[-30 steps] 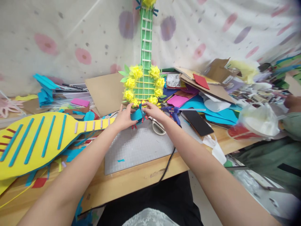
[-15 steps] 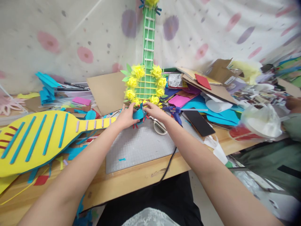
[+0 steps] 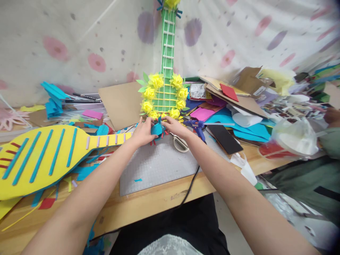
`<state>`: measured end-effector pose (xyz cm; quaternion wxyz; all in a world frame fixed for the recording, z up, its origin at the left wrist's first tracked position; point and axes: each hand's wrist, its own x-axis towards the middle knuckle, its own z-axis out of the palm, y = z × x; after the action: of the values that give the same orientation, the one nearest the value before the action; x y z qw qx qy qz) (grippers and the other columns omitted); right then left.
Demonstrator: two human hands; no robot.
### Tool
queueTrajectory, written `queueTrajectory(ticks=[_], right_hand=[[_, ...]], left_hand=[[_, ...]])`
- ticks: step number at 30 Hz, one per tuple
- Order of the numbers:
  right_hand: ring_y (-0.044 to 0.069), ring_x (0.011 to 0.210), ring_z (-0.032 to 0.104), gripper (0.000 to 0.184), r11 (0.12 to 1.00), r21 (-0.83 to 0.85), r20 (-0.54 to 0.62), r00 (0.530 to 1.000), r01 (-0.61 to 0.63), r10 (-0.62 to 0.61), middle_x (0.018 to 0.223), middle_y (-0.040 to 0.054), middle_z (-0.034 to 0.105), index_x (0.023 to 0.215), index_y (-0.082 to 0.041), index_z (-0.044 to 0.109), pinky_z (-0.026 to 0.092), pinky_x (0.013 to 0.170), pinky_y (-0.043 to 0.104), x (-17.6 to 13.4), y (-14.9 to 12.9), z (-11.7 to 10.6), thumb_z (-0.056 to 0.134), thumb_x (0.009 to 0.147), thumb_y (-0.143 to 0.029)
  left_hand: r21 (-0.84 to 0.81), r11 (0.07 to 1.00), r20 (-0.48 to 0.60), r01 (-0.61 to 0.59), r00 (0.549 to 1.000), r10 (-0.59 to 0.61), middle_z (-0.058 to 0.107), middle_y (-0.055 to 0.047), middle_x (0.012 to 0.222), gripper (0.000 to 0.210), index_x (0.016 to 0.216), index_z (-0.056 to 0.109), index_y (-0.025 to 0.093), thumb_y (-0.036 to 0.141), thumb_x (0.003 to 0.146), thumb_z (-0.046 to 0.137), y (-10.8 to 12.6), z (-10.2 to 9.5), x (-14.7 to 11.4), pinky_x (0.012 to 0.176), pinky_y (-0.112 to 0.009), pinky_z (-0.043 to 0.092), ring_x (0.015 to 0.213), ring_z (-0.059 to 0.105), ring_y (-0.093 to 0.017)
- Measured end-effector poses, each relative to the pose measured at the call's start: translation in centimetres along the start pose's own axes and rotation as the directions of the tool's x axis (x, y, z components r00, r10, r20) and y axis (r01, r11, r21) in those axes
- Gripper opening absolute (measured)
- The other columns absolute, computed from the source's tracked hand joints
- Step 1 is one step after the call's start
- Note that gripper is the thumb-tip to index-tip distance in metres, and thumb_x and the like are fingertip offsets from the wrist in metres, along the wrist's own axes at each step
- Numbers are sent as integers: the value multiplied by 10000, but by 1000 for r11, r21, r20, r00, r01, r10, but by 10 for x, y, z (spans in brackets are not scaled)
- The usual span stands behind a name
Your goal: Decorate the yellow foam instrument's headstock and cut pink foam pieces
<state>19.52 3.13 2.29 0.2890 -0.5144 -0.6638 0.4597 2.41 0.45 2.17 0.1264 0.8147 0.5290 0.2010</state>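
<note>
Between my hands is a small blue craft piece with red bits sticking out along its lower edge. My left hand is closed on its left side, thumb pressed to the blue surface. At its right side the fingers of my right hand pinch the piece near its upper edge. Just behind stands a green paper guitar with white strings and yellow paper flowers around its body. White-handled scissors lie beneath my right wrist, beside a blue glue gun.
A grey cutting mat lies under my hands. On the left is a yellow guitar shape with blue strips. A black phone, cardboard and coloured sheets crowd the right. A plastic bag sits near another person's sleeve.
Almost nothing differs. My left hand and the blue piece have shifted very slightly to the right.
</note>
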Motion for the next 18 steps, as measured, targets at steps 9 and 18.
queueTrajectory(ticks=[9, 18], right_hand=[[55, 475, 483, 140, 1000, 15, 0, 1000, -23, 23, 556, -70, 494, 1001, -173, 501, 379, 460, 149, -3, -6, 2, 433, 879, -177], [67, 570, 535, 131, 995, 97, -27, 1000, -8, 11, 666, -30, 529, 936, -177, 495, 451, 521, 168, -12, 5, -5, 463, 897, -297]], left_hand=[[-54, 999, 35, -6, 999, 8, 641, -119, 1105, 709, 1228, 375, 179, 289, 621, 722, -3, 2, 1, 1072, -518, 230, 1122, 556, -297], [-413, 907, -213, 82, 960, -184, 584, -119, 1195, 501, 1267, 344, 219, 331, 807, 506, -44, -25, 0, 887, -429, 472, 1141, 541, -223]])
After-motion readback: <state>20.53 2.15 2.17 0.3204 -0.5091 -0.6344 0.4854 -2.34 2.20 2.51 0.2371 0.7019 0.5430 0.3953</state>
